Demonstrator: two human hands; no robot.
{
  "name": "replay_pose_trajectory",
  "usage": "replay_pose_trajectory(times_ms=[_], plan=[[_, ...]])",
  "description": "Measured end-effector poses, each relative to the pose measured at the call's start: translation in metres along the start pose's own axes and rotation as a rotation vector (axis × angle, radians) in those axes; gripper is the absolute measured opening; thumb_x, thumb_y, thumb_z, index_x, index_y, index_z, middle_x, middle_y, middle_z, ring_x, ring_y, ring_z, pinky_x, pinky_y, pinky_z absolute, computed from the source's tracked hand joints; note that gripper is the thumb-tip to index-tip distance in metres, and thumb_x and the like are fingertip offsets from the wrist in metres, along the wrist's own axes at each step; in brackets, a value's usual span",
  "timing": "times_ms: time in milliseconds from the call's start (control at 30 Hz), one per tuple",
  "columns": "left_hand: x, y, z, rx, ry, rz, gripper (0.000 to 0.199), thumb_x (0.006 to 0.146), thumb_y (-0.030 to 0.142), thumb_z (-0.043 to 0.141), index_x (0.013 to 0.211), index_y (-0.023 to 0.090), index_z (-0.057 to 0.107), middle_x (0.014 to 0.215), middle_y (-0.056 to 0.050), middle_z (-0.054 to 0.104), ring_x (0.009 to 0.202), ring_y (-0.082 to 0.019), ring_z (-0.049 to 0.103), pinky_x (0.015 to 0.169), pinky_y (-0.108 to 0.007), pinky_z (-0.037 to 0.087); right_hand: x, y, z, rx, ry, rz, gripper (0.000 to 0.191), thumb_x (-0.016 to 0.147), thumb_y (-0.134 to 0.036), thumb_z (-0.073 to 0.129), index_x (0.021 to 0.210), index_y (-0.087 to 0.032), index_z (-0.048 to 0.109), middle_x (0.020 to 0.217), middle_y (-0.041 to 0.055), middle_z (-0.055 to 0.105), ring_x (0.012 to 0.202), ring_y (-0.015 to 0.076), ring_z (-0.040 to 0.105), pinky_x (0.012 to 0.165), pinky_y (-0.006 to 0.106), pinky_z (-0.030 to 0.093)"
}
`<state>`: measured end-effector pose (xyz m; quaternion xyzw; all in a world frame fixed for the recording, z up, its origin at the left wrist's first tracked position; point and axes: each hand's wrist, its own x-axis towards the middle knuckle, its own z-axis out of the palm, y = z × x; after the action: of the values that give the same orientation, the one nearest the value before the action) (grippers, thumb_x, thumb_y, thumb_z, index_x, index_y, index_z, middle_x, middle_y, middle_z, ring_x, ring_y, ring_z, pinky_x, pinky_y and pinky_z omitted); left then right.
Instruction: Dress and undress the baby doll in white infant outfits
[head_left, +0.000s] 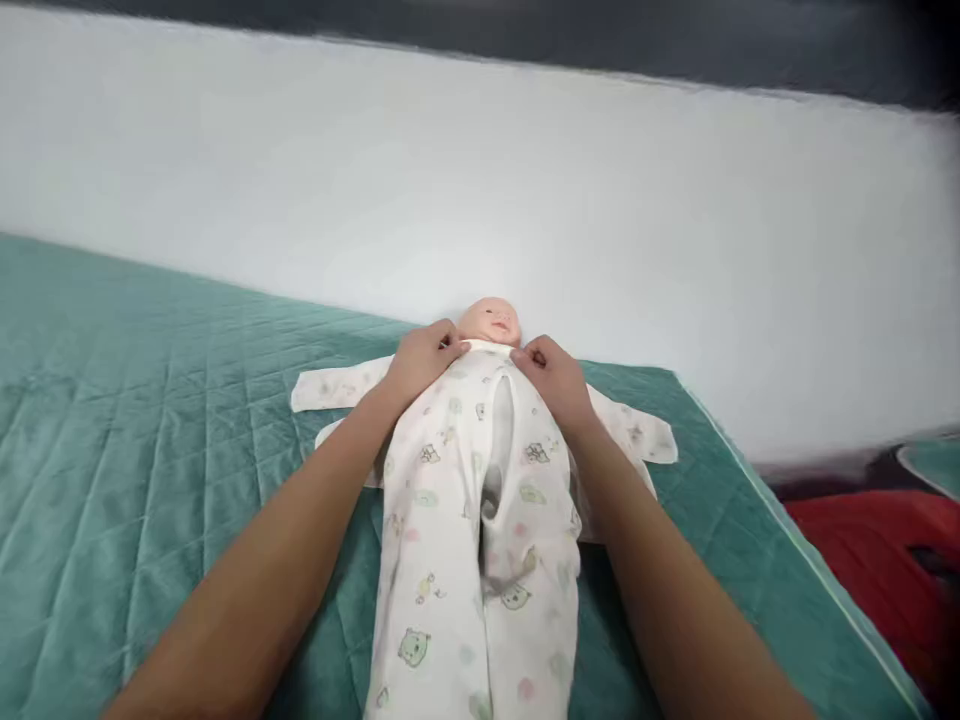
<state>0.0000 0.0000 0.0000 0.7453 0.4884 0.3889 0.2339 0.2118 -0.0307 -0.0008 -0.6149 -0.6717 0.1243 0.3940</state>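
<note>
Your left hand [424, 365] and right hand [553, 378] each pinch one end of the waistband [489, 346] of the printed trousers [431, 500], which extend from frame centre to the bottom edge. Caution: uneven tension could skew the band; a loose pinch could drop it against the doll [491, 322], upper centre. The trousers appear soft and thin, with an elongated opening between tubular legs. The doll's head is smooth and rounded. A white shirt [341, 385] spreads its sleeves across the quilted teal cover [187, 450].

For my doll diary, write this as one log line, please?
left hand: holding top edge of pants; right hand: holding same edge; doll: face up on green quilt
</note>
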Motion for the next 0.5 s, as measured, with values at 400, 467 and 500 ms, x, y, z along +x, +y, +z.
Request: replay_pose_trajectory(times_ms=[400,467,500], plan=[[-0.006,-0.007,0.005,-0.047,-0.009,0.103,0.024,0.088,0.026,0.052,0.103,0.022,0.071,0.109,-0.004,0.073,0.101,-0.02,0.064,0.093,-0.033,0.047,-0.009,0.008,0.008,0.36,0.021,-0.018,0.022,0.083,-0.035,0.058,0.097,-0.021,0.069,0.1,0.004,0.073,0.092,0.0207,0.064,0.09,0.038,0.048],[-0.014,-0.008,0.002,0.017,-0.03,0.142,0.028,0.09,0.026,0.05,0.105,0.023,0.073,0.114,-0.004,0.073,0.107,-0.022,0.062,0.098,-0.036,0.046,-0.018,0.008,0.006,0.384,0.001,-0.031,0.026,0.086,-0.034,0.055,0.103,-0.022,0.07,0.107,0.0045,0.073,0.101,0.0218,0.064,0.096,0.041,0.047],[-0.021,-0.009,-0.001,0.054,-0.027,0.153,0.029,0.09,0.026,0.049,0.106,0.023,0.073,0.115,-0.005,0.072,0.109,-0.023,0.062,0.101,-0.037,0.045,-0.025,0.007,0.004,0.404,0.017,-0.027,0.028,0.087,-0.034,0.054,0.106,-0.022,0.07,0.11,0.0048,0.073,0.104,0.0221,0.064,0.098,0.042,0.046]])
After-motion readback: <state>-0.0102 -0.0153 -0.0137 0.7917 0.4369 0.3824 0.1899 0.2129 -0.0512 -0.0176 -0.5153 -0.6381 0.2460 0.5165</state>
